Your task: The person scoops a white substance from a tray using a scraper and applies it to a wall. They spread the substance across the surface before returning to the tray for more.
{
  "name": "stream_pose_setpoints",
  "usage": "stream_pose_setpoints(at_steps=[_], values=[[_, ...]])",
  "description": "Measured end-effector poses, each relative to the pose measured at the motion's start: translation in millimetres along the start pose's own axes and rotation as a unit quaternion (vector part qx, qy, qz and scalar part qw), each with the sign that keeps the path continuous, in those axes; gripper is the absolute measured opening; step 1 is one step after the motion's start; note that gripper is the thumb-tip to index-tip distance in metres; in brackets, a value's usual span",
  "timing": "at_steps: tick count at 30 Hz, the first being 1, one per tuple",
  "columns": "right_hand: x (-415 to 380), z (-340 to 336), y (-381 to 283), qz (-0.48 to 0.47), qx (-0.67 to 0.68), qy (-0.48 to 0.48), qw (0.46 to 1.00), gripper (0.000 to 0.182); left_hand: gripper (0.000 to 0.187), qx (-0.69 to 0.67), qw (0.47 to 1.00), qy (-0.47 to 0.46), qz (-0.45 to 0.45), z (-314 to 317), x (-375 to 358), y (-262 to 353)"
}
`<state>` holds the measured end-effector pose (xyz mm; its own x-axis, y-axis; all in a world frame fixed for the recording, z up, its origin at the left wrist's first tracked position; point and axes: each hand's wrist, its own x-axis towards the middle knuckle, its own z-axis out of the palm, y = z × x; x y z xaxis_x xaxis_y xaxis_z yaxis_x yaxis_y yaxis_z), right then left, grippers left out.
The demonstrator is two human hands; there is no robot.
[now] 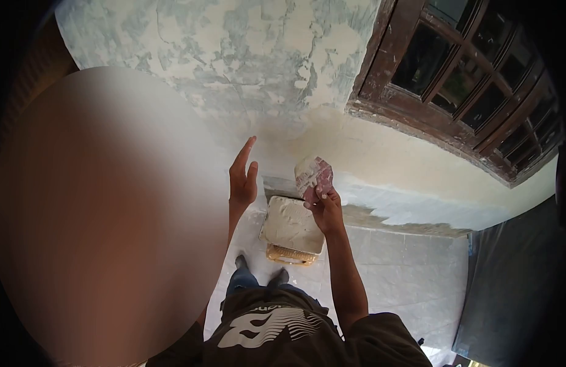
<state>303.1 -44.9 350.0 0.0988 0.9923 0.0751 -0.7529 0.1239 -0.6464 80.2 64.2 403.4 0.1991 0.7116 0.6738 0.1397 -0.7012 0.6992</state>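
A reddish scraper (323,175) smeared with pale paste is pinched in my right hand (327,210), its paste-covered edge pointing up and left. My left hand (243,177) is raised at the middle of the view, its fingers stretched out and thumb apart, holding nothing. Below and between the hands sits a tray (263,227) filled with cream-coloured paste. The tray rests on a yellowish woven-looking support (291,254). Ahead is a wall (234,67) with patchy pale paste over grey-green.
A brown wooden window frame (411,116) with glass panes is at the upper right. Grey floor (411,263) spreads below the wall. A dark sheet-like surface (509,281) stands at the right. A large blurred oval hides the left side.
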Motion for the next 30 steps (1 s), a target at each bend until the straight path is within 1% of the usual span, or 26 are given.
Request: stream_pose_setpoints(at_steps=[1, 3, 7, 10, 12, 15, 16, 17, 19, 21, 22, 23, 24, 26, 27, 29, 30], values=[[8, 18, -13, -0.008, -0.005, -0.015, 1.0, 0.015, 0.053, -0.008, 0.999, 0.012, 0.03, -3, 18, 10], [15, 58, -39, -0.027, -0.054, 0.001, 0.998, 0.009, 0.053, -0.014, 0.997, 0.034, 0.065, -7, 49, 33], [43, 109, -76, -0.072, -0.101, -0.051, 0.991, 0.012, 0.053, -0.032, 0.986, 0.068, 0.149, -23, 103, 65], [61, 139, -97, -0.105, -0.102, -0.079, 0.986, 0.016, 0.053, -0.032, 0.976, 0.069, 0.205, -39, 135, 77], [72, 154, -107, -0.132, -0.085, -0.12, 0.98, 0.018, 0.053, -0.035, 0.971, 0.081, 0.222, -47, 152, 86], [88, 178, -120, -0.155, -0.092, -0.141, 0.973, 0.018, 0.053, -0.039, 0.962, 0.097, 0.253, -57, 174, 94], [94, 187, -125, -0.165, -0.095, -0.147, 0.971, 0.018, 0.053, -0.034, 0.955, 0.104, 0.276, -60, 184, 97], [98, 197, -131, -0.177, -0.106, -0.141, 0.968, 0.018, 0.053, -0.029, 0.947, 0.11, 0.299, -63, 194, 99], [103, 216, -141, -0.193, -0.119, -0.134, 0.965, 0.018, 0.053, -0.029, 0.942, 0.112, 0.316, -66, 211, 102], [109, 241, -154, -0.23, -0.164, -0.093, 0.955, 0.019, 0.053, -0.028, 0.936, 0.115, 0.331, -69, 230, 106], [112, 250, -160, -0.254, -0.183, -0.094, 0.945, 0.019, 0.053, -0.021, 0.938, 0.115, 0.328, -70, 238, 108], [115, 260, -167, -0.259, -0.185, -0.093, 0.943, 0.019, 0.053, -0.013, 0.939, 0.114, 0.323, -71, 246, 111], [119, 270, -174, -0.293, -0.218, -0.082, 0.927, 0.018, 0.053, -0.017, 0.938, 0.115, 0.325, -71, 255, 111], [125, 287, -188, -0.35, -0.266, -0.072, 0.895, 0.017, 0.053, 0.023, 0.928, 0.121, 0.351, -74, 275, 113], [129, 294, -197, -0.353, -0.268, -0.071, 0.893, 0.017, 0.053, 0.019, 0.927, 0.122, 0.353, -74, 285, 115], [140, 307, -214, -0.399, -0.343, -0.067, 0.848, 0.014, 0.054, 0.035, 0.919, 0.136, 0.368, -75, 304, 119], [144, 317, -222, -0.412, -0.353, -0.074, 0.837, 0.01, 0.054, 0.036, 0.919, 0.14, 0.367, -75, 312, 123]])
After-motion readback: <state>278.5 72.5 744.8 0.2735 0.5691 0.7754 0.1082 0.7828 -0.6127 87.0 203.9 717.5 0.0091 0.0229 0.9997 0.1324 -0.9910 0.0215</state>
